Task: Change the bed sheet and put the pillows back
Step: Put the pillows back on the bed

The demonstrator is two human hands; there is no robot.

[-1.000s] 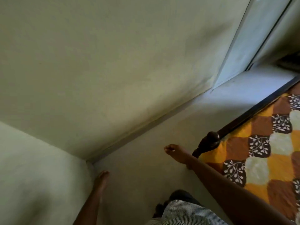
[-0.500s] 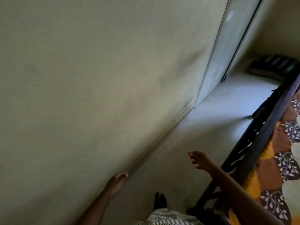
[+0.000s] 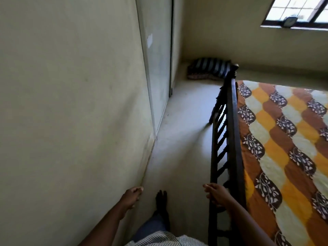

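Observation: the person stands in the narrow strip of floor [image 3: 186,139] between the wall [image 3: 71,103] and the dark wooden bed rail [image 3: 232,130]. One bare foot [image 3: 161,201] is planted on the floor, toes pointing ahead, and the hem of a striped shirt [image 3: 159,238] shows at the bottom edge. The left hand [image 3: 132,197] hangs just beside the foot of the wall, its fingers loosely curled and holding nothing. The right hand [image 3: 217,194] is level with the spindles of the bed rail, fingers together, only slightly bent, nothing in them; contact with the rail cannot be determined. The bed sheet [image 3: 284,148], with orange, brown and cream wave bands and a leaf print, lies spread flat over the mattress on the right, its near edge against the inner side of the rail. The pillows [image 3: 209,68], dark with pale stripes, lie on the floor in the far corner, just beyond the knobbed bed post [image 3: 235,68] and apart from the bed; the count is not resolvable. A pale door panel [image 3: 158,68] is set in the wall on the left, ahead of the person. A window [image 3: 298,9] is at upper right, with a small dark object [image 3: 290,22] on its sill that cannot be identified.
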